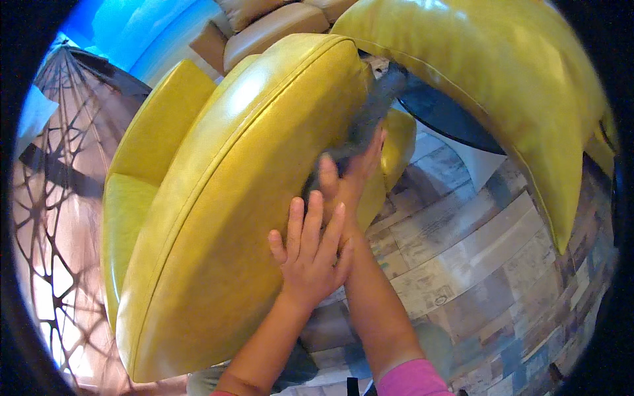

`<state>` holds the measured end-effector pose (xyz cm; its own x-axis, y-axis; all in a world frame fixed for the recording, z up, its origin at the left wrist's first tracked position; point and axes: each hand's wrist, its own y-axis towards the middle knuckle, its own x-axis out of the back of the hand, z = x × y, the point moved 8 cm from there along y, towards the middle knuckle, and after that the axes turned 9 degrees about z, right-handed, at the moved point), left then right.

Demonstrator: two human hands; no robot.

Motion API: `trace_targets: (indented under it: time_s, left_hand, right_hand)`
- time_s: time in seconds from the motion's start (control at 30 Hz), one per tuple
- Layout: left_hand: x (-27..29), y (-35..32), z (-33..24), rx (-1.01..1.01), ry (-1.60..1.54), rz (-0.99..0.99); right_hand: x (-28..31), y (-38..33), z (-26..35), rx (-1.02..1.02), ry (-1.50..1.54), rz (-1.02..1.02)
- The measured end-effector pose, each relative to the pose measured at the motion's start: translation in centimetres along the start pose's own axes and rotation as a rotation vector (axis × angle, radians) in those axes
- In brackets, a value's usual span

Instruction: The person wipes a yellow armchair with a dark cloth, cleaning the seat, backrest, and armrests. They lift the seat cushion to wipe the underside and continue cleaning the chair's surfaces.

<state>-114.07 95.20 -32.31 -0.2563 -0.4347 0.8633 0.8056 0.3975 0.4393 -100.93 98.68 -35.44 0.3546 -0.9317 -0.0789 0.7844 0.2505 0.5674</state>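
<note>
A yellow leather armchair stands right in front of me, its broad curved back toward my hands. My right hand presses a dark grey cloth along the right side of this back; the cloth is smeared by motion and partly hidden behind the hand. Below it, my left hand has its fingers spread over the yellow leather and holds nothing. Its thumb side overlaps my right wrist in the view. I cannot tell whether the left fingers touch the leather.
Another yellow leather seat curves across the upper right. Between the two, a dark round tabletop shows. Brown cushioned seating is at the back. A dark lattice screen stands at the left. Patchwork wood-look flooring lies at the right.
</note>
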Motion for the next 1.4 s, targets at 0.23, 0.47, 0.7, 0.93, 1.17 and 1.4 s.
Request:
trace_targets:
  time_s: [0.23, 0.47, 0.7, 0.93, 1.17, 1.4]
  left_hand:
    - [-2.3, 0.1, -1.0, 0.005, 0.005, 0.038]
    - [-2.0, -0.1, -0.9, -0.015, 0.080, -0.009]
    - [-2.7, 0.1, -1.4, -0.035, 0.176, -0.090]
    - [-2.4, 0.8, -2.2, -0.047, 0.128, -0.113]
    - [-1.2, 0.0, 0.0, -0.024, -0.092, -0.015]
    - [12.2, 2.0, 0.6, -0.136, -0.607, 0.079]
  right_hand:
    - [0.7, 0.2, -5.4, -0.183, 0.005, 0.109]
    - [0.4, -0.7, -5.3, 0.059, 0.006, 0.016]
    - [0.8, -10.8, -18.5, -0.322, -0.059, -0.018]
    - [-0.3, -22.1, -26.6, -0.360, -0.316, 0.265]
    - [-2.7, -19.0, -11.3, -0.154, -0.105, 0.255]
    - [2.6, 2.7, 9.9, 0.192, -0.197, 0.202]
